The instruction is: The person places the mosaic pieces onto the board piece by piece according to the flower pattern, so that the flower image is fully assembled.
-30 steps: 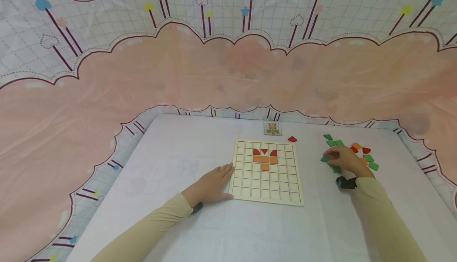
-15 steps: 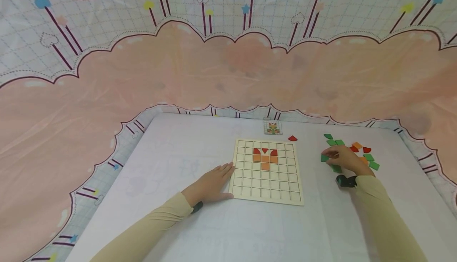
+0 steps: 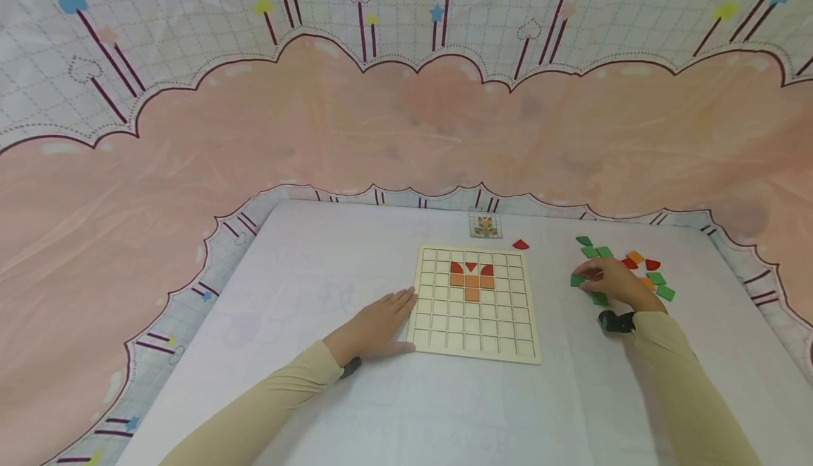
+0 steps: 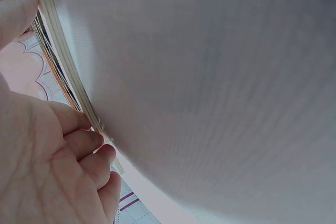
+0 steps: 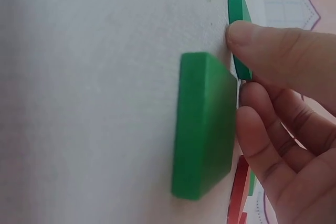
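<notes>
A pale wooden grid board [image 3: 444, 318] lies mid-table, with orange squares [image 3: 472, 289] and red tiles [image 3: 486, 270] set in its upper cells. My left hand [image 3: 377, 325] rests beside it, thumb spread and fingertips touching its left edge; the left wrist view shows the fingers [image 4: 97, 163] along the board's side [image 4: 68, 61]. Over to the right, my right hand [image 3: 612, 282] pinches a green tile [image 3: 577, 280] between thumb and fingers, low over the table. In the right wrist view the thumb [image 5: 262, 38] covers part of this tile, with another green tile [image 5: 207, 129] nearer the camera.
Loose green tiles [image 3: 665, 293], orange tiles [image 3: 636, 257] and red tiles [image 3: 653, 265] lie scattered around the right hand. A small pattern card [image 3: 485, 226] lies behind the board, and one red tile [image 3: 521, 244] is near its back right corner.
The green tile at the right fingertips has turned, its outline changing from slanted to more upright. The left hand and the board hold their places.
</notes>
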Demonstrator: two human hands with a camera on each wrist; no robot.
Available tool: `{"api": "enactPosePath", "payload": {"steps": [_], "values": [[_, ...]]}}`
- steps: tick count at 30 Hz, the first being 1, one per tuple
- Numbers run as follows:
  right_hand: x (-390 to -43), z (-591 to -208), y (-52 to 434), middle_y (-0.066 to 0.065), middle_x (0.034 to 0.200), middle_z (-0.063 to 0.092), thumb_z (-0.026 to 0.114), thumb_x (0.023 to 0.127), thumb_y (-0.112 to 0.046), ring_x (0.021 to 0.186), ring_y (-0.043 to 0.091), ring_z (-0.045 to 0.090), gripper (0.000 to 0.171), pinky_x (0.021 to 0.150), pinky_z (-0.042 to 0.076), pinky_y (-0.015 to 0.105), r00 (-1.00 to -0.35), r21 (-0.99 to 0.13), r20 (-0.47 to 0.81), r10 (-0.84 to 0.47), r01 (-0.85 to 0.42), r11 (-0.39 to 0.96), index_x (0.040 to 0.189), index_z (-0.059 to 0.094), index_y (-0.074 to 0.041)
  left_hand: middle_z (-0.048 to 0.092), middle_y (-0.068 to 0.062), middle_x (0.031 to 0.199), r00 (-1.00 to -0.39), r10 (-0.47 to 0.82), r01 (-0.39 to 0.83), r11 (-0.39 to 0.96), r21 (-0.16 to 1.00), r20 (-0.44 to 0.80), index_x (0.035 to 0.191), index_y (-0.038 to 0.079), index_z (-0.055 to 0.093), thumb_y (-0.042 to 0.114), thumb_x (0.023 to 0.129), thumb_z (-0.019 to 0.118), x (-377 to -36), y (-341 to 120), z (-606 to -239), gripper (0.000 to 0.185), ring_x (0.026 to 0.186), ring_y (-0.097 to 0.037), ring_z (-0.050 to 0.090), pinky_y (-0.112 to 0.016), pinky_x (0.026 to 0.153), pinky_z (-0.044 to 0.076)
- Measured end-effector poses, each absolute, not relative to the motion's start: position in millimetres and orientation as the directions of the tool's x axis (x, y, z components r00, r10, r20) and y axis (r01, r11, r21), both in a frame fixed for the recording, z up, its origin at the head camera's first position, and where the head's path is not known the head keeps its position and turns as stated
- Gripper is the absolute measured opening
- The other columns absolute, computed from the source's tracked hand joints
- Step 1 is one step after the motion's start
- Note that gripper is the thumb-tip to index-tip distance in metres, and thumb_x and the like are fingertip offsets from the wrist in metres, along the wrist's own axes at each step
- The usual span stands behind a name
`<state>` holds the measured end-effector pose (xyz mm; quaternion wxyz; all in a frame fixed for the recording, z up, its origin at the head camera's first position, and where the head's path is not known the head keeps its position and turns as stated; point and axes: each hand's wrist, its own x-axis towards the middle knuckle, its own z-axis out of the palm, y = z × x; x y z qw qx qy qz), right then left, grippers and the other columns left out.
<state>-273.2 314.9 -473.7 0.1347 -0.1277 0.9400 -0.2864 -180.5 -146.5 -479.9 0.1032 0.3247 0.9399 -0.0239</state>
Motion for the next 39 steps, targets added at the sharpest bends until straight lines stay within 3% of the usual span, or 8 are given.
{"api": "enactPosePath", "payload": {"steps": [10,19,26,39], "values": [[-273.9,-471.1,315.6,0.015,0.098,0.063,0.069,0.083,-0.013,0.088,0.023,0.054,0.031,0.077,0.050,0.029,-0.935,-0.566,-0.197,-0.297,-0.139,0.813,0.110,0.065,0.002,0.017,-0.013,0.158,-0.768,0.604,0.612,0.790,0.034,-0.214,0.149,0.001,0.019,0.060,0.090,0.045,-179.7,-145.9,-477.6,0.087,0.146,-0.024,0.019,-0.036,0.119,0.022],[-272.8,-469.0,311.7,0.016,0.102,0.064,0.070,0.083,-0.013,0.095,0.029,0.056,0.030,0.085,0.054,0.045,-0.939,-0.571,-0.158,-0.305,-0.165,0.804,0.109,0.065,0.000,0.017,-0.013,0.158,-0.769,0.601,0.611,0.791,0.024,-0.217,0.149,0.001,0.019,0.060,0.090,0.045,-181.1,-145.3,-478.3,0.088,0.146,-0.024,0.019,-0.036,0.119,0.022],[-273.6,-460.1,291.8,0.014,0.094,0.064,0.070,0.080,-0.007,0.087,0.023,0.057,0.023,0.074,0.053,0.029,-0.932,-0.562,-0.075,-0.355,-0.255,0.787,0.102,0.067,0.001,0.017,-0.012,0.158,-0.773,0.594,0.604,0.796,0.027,-0.221,0.150,0.002,0.018,0.061,0.090,0.045,-180.7,-145.6,-479.1,0.088,0.146,-0.023,0.019,-0.036,0.120,0.022],[-268.2,-449.8,227.2,0.010,0.089,0.065,0.070,0.077,-0.008,0.082,0.018,0.056,0.020,0.073,0.052,0.028,-0.872,-0.633,0.043,-0.488,-0.401,0.662,0.096,0.068,0.000,0.016,-0.013,0.158,-0.774,0.593,0.601,0.798,0.037,-0.223,0.150,0.002,0.018,0.060,0.090,0.046,-181.4,-145.4,-478.3,0.088,0.146,-0.024,0.019,-0.036,0.120,0.021]]}}
